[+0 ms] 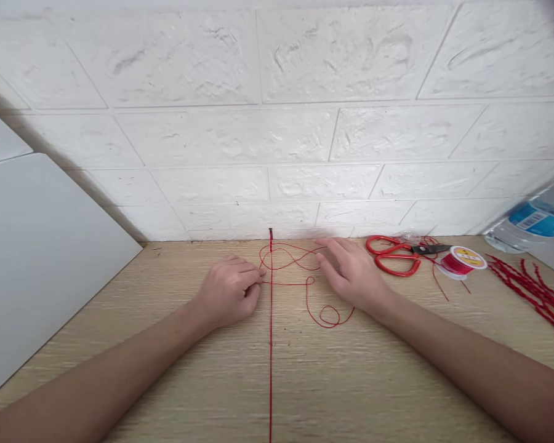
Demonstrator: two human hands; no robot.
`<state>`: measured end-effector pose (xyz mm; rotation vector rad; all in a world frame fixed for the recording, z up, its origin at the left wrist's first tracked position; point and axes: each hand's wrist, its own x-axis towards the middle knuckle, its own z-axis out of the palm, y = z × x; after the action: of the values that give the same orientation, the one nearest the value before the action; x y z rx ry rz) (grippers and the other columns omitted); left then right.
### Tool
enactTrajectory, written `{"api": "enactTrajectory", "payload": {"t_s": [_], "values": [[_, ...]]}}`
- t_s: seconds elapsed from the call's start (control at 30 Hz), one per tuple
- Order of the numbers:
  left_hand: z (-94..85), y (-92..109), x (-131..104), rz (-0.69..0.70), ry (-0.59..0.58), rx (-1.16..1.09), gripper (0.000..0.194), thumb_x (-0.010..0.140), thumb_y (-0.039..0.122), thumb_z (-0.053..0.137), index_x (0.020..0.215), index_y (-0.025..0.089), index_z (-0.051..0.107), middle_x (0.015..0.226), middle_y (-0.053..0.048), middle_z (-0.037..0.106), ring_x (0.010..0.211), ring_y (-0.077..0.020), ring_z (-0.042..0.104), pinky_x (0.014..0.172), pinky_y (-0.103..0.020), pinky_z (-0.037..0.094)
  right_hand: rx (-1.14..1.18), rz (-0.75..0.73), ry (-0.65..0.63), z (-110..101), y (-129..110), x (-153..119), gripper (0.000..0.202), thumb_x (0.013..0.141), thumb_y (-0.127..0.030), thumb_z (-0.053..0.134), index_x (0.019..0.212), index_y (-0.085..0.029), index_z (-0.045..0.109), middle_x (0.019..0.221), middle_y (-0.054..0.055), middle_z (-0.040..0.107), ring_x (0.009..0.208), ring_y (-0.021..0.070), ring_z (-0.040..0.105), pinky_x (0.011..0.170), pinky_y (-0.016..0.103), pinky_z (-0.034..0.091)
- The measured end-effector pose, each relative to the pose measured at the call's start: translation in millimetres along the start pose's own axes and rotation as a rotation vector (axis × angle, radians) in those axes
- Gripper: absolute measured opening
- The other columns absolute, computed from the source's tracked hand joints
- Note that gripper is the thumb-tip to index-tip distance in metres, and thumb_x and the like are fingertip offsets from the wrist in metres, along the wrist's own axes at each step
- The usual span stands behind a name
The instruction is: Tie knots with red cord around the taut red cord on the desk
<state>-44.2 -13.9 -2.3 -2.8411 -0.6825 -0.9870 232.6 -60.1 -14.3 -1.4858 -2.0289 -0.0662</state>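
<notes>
A straight red cord (271, 357) runs toward me from a dark anchor (270, 231) at the wall's foot, with a short twisted or knotted part near the top. Thinner red thread (297, 261) lies in crossing loops over and around the cord. My left hand (233, 289) is left of the cord, its fingers curled and closed on the thin thread close to the cord. To the right, my right hand (351, 271) rests with fingers stretched and thumb apart, fingertips at the end of the loops. A loose curled tail (327, 325) of thread lies below it.
Orange-handled scissors (397, 255) lie right of my right hand, beside a spool of red thread (461, 261). Farther right are braided red cords (530, 289) and a water bottle (530, 218) on its side. A white brick-pattern wall (295, 135) borders the wooden table (203, 381); a white panel (41, 246) stands left.
</notes>
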Motion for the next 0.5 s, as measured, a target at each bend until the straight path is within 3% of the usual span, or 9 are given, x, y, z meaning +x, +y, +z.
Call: {"api": "enactTrajectory", "payload": {"t_s": [0.13, 0.27, 0.33, 0.5], "values": [[-0.3, -0.1, -0.2, 0.014, -0.016, 0.026, 0.021, 0.077, 0.005, 0.053, 0.073, 0.017, 0.069, 0.078, -0.003, 0.076, 0.067, -0.0189, 0.071, 0.065, -0.036, 0.056, -0.020, 0.015, -0.075, 0.4, 2.0, 1.8, 0.028, 0.102, -0.033, 0.042, 0.110, -0.021, 0.066, 0.109, 0.009, 0.072, 0.105, 0.0281, 0.064, 0.093, 0.045, 0.048], [-0.7, -0.3, 0.2, 0.017, -0.019, 0.019, 0.021, 0.077, 0.005, 0.053, 0.075, 0.017, 0.069, 0.081, -0.003, 0.077, 0.069, -0.0184, 0.071, 0.066, -0.036, 0.056, 0.132, -0.183, -0.207, -3.0, -3.4, 1.5, 0.031, 0.103, -0.033, 0.043, 0.125, -0.022, 0.062, 0.127, 0.008, 0.068, 0.117, 0.0250, 0.060, 0.102, 0.042, 0.046], [-0.5, -0.7, 0.0, 0.018, -0.021, 0.014, 0.021, 0.077, 0.004, 0.053, 0.074, 0.016, 0.069, 0.081, -0.003, 0.077, 0.068, -0.0183, 0.071, 0.066, -0.036, 0.056, 0.152, -0.197, -0.205, -3.1, -4.3, 0.6, 0.034, 0.103, -0.033, 0.043, 0.132, -0.022, 0.058, 0.133, 0.008, 0.065, 0.122, 0.0248, 0.058, 0.105, 0.042, 0.044], [1.5, -2.4, -2.3, 0.018, -0.007, 0.015, 0.020, 0.077, 0.005, 0.053, 0.073, 0.017, 0.069, 0.081, -0.003, 0.077, 0.069, -0.0187, 0.071, 0.066, -0.036, 0.056, -0.033, 0.106, 0.007, 2.9, 4.1, 0.8, 0.031, 0.096, -0.027, 0.048, 0.123, -0.019, 0.062, 0.117, 0.010, 0.070, 0.109, 0.0291, 0.060, 0.094, 0.045, 0.043]]}}
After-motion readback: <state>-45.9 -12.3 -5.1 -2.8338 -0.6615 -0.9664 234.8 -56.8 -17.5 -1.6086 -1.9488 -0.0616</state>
